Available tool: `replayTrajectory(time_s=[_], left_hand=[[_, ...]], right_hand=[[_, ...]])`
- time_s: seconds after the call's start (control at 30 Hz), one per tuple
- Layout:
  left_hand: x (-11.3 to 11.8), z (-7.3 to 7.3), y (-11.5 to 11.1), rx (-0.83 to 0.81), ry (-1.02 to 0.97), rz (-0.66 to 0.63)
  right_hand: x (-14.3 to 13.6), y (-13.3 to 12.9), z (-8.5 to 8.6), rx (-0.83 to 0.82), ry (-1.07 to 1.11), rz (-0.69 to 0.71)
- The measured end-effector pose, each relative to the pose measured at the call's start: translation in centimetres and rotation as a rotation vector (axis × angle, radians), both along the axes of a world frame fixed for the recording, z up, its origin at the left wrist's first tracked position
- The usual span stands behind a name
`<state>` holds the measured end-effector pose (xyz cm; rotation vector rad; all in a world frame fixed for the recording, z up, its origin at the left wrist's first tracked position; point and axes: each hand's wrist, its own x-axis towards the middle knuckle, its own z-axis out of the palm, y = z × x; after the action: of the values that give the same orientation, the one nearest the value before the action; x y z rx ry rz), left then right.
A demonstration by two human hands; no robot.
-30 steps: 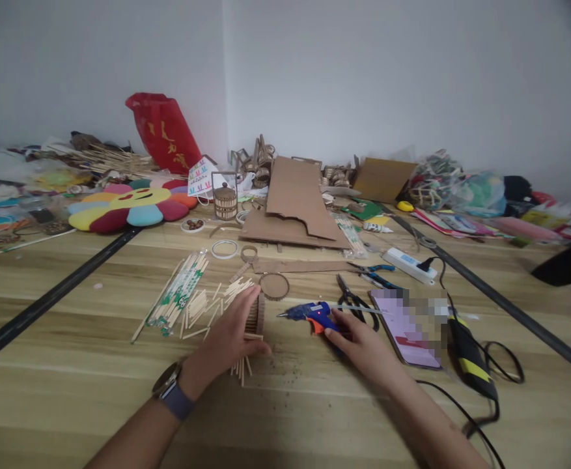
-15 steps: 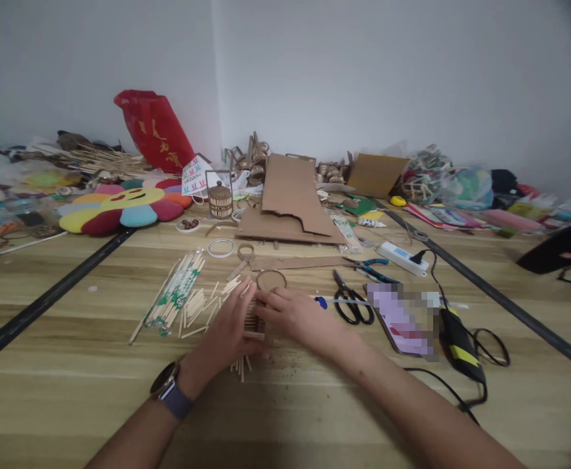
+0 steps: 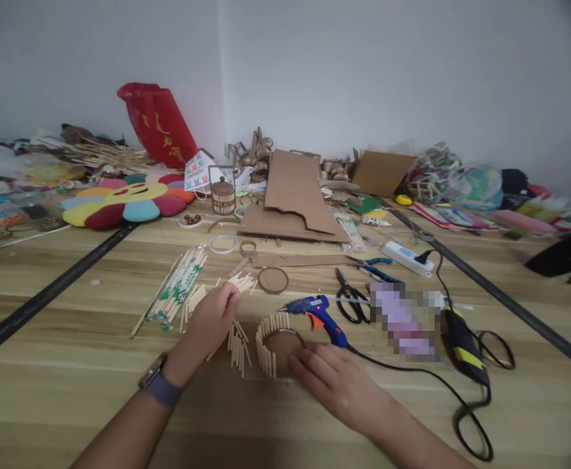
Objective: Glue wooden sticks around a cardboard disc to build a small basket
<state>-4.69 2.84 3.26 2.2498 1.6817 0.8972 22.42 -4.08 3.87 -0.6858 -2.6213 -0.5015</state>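
Observation:
A round cardboard base [image 3: 284, 352] is edged on its left and back by a fence of short upright wooden sticks [image 3: 267, 339]. My right hand [image 3: 340, 385] grips the bare right edge of this small unfinished basket, fingers together. Over the loose short sticks [image 3: 242, 281] hovers my left hand [image 3: 213, 320], its fingers closed; whatever they pinch is hidden. More cut sticks [image 3: 237, 348] lie between my left hand and the basket. Just behind the basket, a blue glue gun [image 3: 314, 311] rests on the table, nozzle pointing left.
Scissors [image 3: 351, 296], pliers [image 3: 377, 266] and a blurred-out flat item [image 3: 402, 319] lie to the right. The glue gun's cord [image 3: 412, 370] runs to the right. Packaged sticks [image 3: 178, 286] are at left. Behind are a cardboard ring [image 3: 273, 280], cardboard sheets [image 3: 292, 195] and a finished lidded basket [image 3: 223, 197].
My hands, together around the stick piece before, have parted. The left moved left to the loose sticks; the right moved right and nearer. The basket and glue gun are now uncovered.

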Motion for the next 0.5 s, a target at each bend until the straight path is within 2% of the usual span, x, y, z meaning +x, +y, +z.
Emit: replayTrajectory(time_s=[0.17, 0.37, 0.43, 0.5], left_hand=[[-1.3, 0.1, 0.5, -0.052, 0.199, -0.095], [-1.7, 0.1, 0.7, -0.121, 0.288, -0.447], [-1.4, 0.2, 0.5, -0.13, 0.332, -0.479], [-1.3, 0.3, 0.2, -0.114, 0.327, -0.456]], right_hand=[[-0.5, 0.4, -1.5, -0.031, 0.018, -0.021], [-0.3, 0.7, -1.4, -0.068, -0.032, -0.018], [-0.1, 0.8, -1.2, -0.101, -0.061, -0.013], [0.1, 0.9, -1.0, -0.163, -0.067, -0.012]])
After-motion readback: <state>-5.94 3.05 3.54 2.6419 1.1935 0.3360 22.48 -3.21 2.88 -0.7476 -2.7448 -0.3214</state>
